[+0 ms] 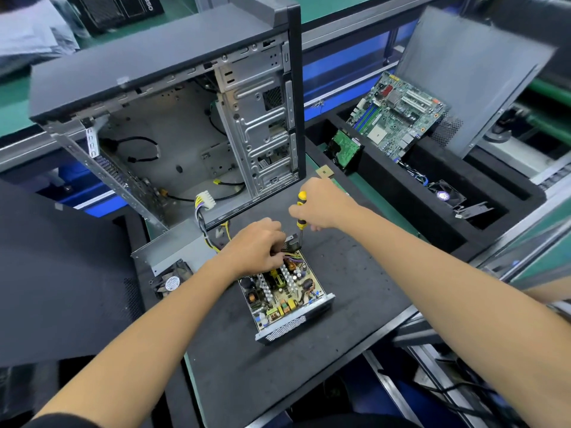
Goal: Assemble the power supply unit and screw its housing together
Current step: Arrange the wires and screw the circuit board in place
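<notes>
At the far end of the open power supply unit (285, 296), my left hand (258, 250) has its fingers curled down into the wire bundle (289, 254), pinching something there that I cannot make out. My right hand (323, 203) grips a yellow-and-black screwdriver (300, 216) held upright, its shaft coming down at the unit's far right corner; the tip is hidden behind a small dark part. The unit sits near the middle of the dark tabletop (355, 267), lid off, showing a tan circuit board crowded with coils, capacitors and finned heatsinks, with a perforated metal wall on the near side. Its grey cover (173, 247) lies just beyond to the left, a fan (171, 282) beside it. Yellow and black cables run from under my left hand up to a white connector (206, 199) by the open computer case (185, 118). A motherboard (397, 114) leans in a foam tray on the right.
</notes>
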The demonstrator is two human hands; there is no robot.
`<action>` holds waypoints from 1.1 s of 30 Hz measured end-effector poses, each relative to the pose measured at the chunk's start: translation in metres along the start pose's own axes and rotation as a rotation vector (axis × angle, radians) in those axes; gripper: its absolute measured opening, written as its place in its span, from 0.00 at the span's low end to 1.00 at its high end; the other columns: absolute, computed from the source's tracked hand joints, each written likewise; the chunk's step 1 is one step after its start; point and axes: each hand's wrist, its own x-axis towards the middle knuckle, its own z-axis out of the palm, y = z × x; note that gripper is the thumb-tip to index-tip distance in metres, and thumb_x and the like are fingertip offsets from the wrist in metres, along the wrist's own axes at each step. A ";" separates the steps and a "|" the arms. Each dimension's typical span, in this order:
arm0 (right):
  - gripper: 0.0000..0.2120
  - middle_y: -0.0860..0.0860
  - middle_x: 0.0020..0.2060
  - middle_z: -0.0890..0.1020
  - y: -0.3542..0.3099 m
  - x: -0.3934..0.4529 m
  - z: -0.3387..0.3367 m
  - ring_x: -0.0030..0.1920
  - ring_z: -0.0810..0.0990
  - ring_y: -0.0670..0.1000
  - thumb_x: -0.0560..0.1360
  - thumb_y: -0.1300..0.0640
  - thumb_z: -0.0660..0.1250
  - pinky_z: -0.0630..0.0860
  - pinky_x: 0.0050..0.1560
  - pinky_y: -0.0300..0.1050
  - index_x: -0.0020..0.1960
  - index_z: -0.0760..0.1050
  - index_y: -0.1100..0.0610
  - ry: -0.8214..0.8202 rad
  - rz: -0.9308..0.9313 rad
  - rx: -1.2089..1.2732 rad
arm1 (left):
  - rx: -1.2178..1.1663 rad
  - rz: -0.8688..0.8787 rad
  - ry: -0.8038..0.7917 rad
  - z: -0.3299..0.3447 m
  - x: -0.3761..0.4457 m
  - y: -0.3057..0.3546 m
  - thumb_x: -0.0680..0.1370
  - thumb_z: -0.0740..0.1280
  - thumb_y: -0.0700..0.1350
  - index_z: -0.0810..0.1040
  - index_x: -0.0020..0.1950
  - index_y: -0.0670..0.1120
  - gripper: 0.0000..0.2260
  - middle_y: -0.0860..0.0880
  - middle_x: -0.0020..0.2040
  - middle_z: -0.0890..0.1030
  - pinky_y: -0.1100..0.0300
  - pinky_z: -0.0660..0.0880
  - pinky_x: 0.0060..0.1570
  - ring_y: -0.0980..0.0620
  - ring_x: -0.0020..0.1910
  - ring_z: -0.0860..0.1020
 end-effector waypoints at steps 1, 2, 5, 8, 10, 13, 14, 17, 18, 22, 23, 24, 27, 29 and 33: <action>0.15 0.55 0.22 0.77 0.000 0.000 0.001 0.22 0.80 0.50 0.73 0.56 0.65 0.74 0.25 0.40 0.31 0.64 0.57 -0.010 -0.009 0.002 | -0.040 -0.009 0.004 0.002 0.000 0.002 0.71 0.67 0.44 0.67 0.35 0.47 0.10 0.51 0.39 0.66 0.54 0.68 0.39 0.51 0.41 0.65; 0.16 0.55 0.22 0.76 -0.001 -0.001 0.002 0.22 0.80 0.49 0.74 0.56 0.65 0.75 0.26 0.41 0.31 0.64 0.57 -0.020 -0.020 0.000 | -0.091 -0.019 0.011 0.004 0.000 0.003 0.70 0.66 0.43 0.66 0.35 0.47 0.09 0.50 0.41 0.66 0.52 0.69 0.39 0.51 0.41 0.65; 0.16 0.55 0.22 0.76 -0.001 -0.003 0.004 0.22 0.80 0.49 0.74 0.56 0.65 0.76 0.27 0.41 0.31 0.63 0.57 -0.048 -0.050 -0.008 | -0.146 -0.052 -0.007 0.011 -0.002 0.006 0.71 0.62 0.42 0.67 0.41 0.45 0.04 0.49 0.45 0.67 0.45 0.71 0.40 0.48 0.39 0.68; 0.15 0.57 0.24 0.77 0.000 -0.006 0.006 0.27 0.83 0.55 0.75 0.57 0.65 0.73 0.26 0.40 0.32 0.63 0.58 -0.066 -0.074 -0.030 | -0.065 -0.050 -0.024 0.020 -0.004 0.003 0.75 0.60 0.43 0.75 0.55 0.44 0.10 0.48 0.52 0.69 0.49 0.73 0.44 0.47 0.46 0.72; 0.16 0.56 0.23 0.75 0.000 -0.007 0.007 0.31 0.83 0.57 0.74 0.57 0.65 0.68 0.22 0.36 0.32 0.61 0.57 -0.068 -0.076 -0.043 | -0.002 -0.035 -0.042 0.023 -0.005 0.001 0.77 0.59 0.43 0.77 0.62 0.46 0.15 0.47 0.56 0.70 0.50 0.74 0.48 0.49 0.52 0.72; 0.15 0.59 0.26 0.72 -0.001 -0.006 0.009 0.34 0.81 0.65 0.74 0.56 0.65 0.66 0.27 0.38 0.34 0.62 0.58 -0.069 -0.068 -0.048 | -0.015 -0.051 -0.028 0.023 -0.004 0.003 0.78 0.58 0.43 0.79 0.61 0.45 0.15 0.46 0.55 0.70 0.50 0.73 0.49 0.48 0.52 0.72; 0.13 0.62 0.29 0.73 -0.001 -0.006 0.009 0.36 0.80 0.66 0.75 0.56 0.65 0.66 0.30 0.40 0.36 0.65 0.58 -0.074 -0.065 -0.045 | -0.026 -0.060 -0.012 0.023 -0.003 0.005 0.78 0.58 0.43 0.79 0.58 0.44 0.14 0.46 0.54 0.71 0.50 0.73 0.48 0.48 0.51 0.72; 0.12 0.64 0.34 0.77 -0.002 -0.005 0.011 0.42 0.80 0.67 0.75 0.56 0.65 0.66 0.33 0.42 0.41 0.70 0.65 -0.094 -0.065 -0.024 | -0.023 -0.065 0.021 0.024 -0.001 0.008 0.76 0.58 0.42 0.79 0.51 0.42 0.12 0.46 0.52 0.71 0.53 0.72 0.43 0.47 0.48 0.72; 0.14 0.63 0.34 0.76 -0.001 -0.006 0.012 0.36 0.78 0.67 0.75 0.56 0.65 0.65 0.32 0.41 0.44 0.72 0.68 -0.102 -0.066 -0.030 | -0.021 -0.066 0.032 0.025 -0.001 0.008 0.76 0.58 0.42 0.79 0.49 0.41 0.11 0.46 0.51 0.71 0.54 0.70 0.42 0.47 0.48 0.72; 0.15 0.54 0.33 0.70 0.000 -0.008 0.015 0.30 0.63 0.53 0.75 0.55 0.66 0.61 0.28 0.41 0.50 0.75 0.69 -0.091 -0.092 -0.088 | -0.023 -0.088 0.044 0.027 -0.001 0.009 0.75 0.57 0.43 0.77 0.45 0.40 0.11 0.46 0.50 0.72 0.52 0.71 0.41 0.47 0.47 0.72; 0.15 0.54 0.33 0.70 0.000 -0.008 0.015 0.30 0.63 0.53 0.74 0.54 0.66 0.61 0.27 0.41 0.49 0.75 0.68 -0.084 -0.098 -0.098 | -0.018 -0.096 0.046 0.027 0.000 0.009 0.75 0.57 0.43 0.77 0.45 0.40 0.11 0.45 0.51 0.72 0.51 0.71 0.41 0.47 0.47 0.72; 0.15 0.55 0.34 0.71 -0.001 -0.008 0.016 0.30 0.64 0.53 0.74 0.54 0.66 0.61 0.27 0.41 0.49 0.75 0.67 -0.078 -0.100 -0.103 | -0.016 -0.101 0.049 0.027 0.000 0.009 0.75 0.57 0.43 0.77 0.45 0.40 0.11 0.45 0.51 0.72 0.51 0.72 0.41 0.47 0.47 0.72; 0.13 0.54 0.34 0.72 -0.001 -0.007 0.016 0.31 0.66 0.53 0.74 0.53 0.66 0.62 0.27 0.41 0.46 0.75 0.64 -0.079 -0.106 -0.114 | -0.024 -0.104 0.055 0.027 0.000 0.010 0.76 0.58 0.42 0.78 0.45 0.40 0.11 0.46 0.51 0.72 0.51 0.72 0.43 0.48 0.47 0.72; 0.12 0.53 0.31 0.70 0.000 -0.007 0.017 0.30 0.65 0.53 0.75 0.53 0.66 0.62 0.27 0.41 0.38 0.70 0.60 -0.092 -0.110 -0.121 | -0.022 -0.111 0.057 0.027 0.000 0.010 0.76 0.57 0.42 0.78 0.45 0.40 0.11 0.46 0.51 0.72 0.51 0.73 0.43 0.48 0.47 0.72; 0.18 0.52 0.27 0.65 0.000 -0.007 0.019 0.28 0.60 0.52 0.75 0.54 0.66 0.59 0.27 0.41 0.33 0.61 0.57 -0.095 -0.122 -0.138 | -0.030 -0.121 0.069 0.027 0.000 0.011 0.76 0.57 0.42 0.79 0.45 0.40 0.11 0.46 0.51 0.73 0.51 0.73 0.43 0.47 0.47 0.73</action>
